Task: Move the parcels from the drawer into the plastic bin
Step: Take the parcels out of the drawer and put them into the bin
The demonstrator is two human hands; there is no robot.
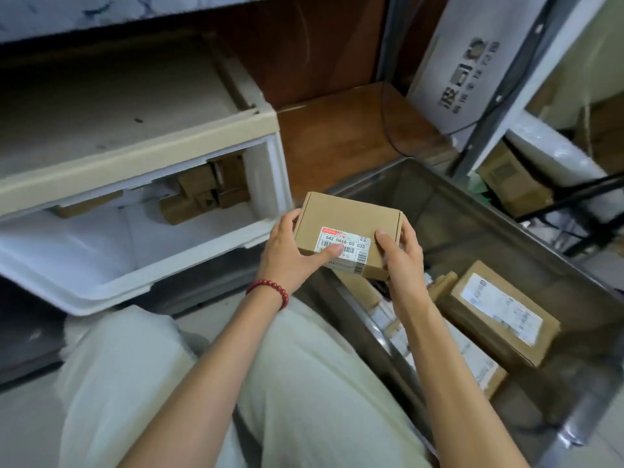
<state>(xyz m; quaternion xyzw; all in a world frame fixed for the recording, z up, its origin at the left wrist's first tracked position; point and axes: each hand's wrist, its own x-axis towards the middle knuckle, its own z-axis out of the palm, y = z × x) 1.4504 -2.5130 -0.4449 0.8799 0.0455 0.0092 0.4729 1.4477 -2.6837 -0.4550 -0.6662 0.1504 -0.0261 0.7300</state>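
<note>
The left hand (pixel 290 255) and the right hand (pixel 401 261) clasp a small labelled parcel (pixel 351 214) by its opposite ends, thumbs on top. It is held in the air over the left rim of the plastic bin (pixel 456 204). A larger parcel (pixel 499 312) lies in the bin. Brown boxes (pixel 199 194) sit at the back of the open drawer (pixel 141 285).

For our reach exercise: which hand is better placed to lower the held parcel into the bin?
Right. The right hand grips the parcel on the bin side; the left hand is nearer the drawer.
</note>
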